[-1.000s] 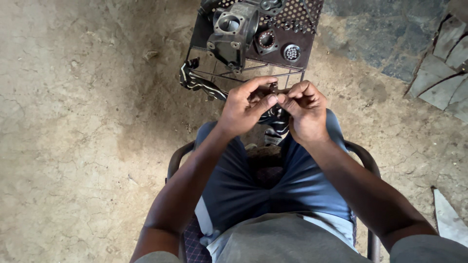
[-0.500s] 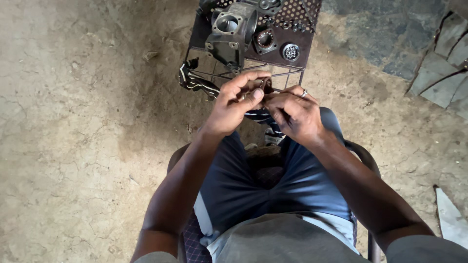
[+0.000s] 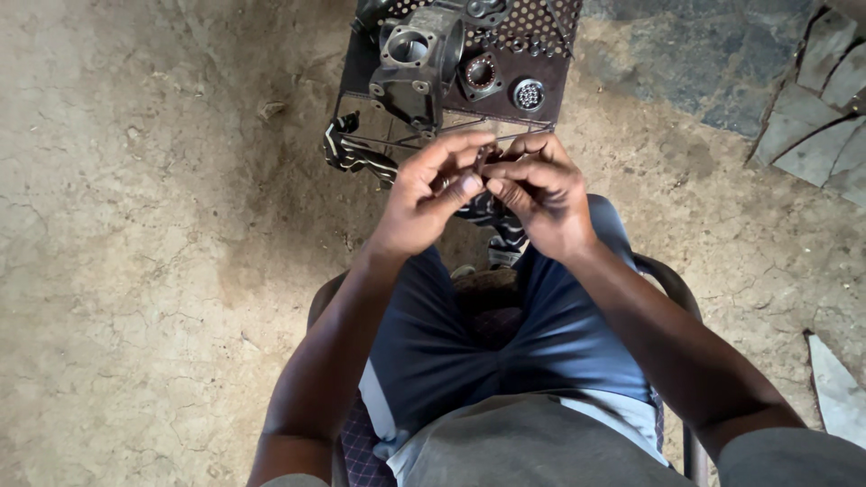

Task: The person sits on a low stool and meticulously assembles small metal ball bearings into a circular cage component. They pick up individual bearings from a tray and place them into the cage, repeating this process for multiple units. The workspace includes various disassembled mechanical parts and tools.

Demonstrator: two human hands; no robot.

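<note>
A small dark part (image 3: 481, 160), too hidden to identify, sits pinched between the fingertips of both hands above the person's knees, just in front of the near edge of a low perforated metal stand (image 3: 550, 77). The left hand (image 3: 424, 194) curls around it from one side, thumb pressed forward; the right hand (image 3: 541, 194) meets it from the other, fingers bent tightly, so both grips are closed on the same piece. The work looks to be at a fine fitting or picking stage, a matter of fingertip control rather than force; the next move would call for a steady hold by one hand while the other turns or pulls. On the stand lie a grey cast housing (image 3: 417, 63), a round bearing (image 3: 529, 93) and a ring-shaped part (image 3: 480, 74). A striped cloth (image 3: 356, 155) hangs off the stand's near left corner. The person sits on a chair (image 3: 672, 284) over cracked dirt floor (image 3: 135, 252).
</note>
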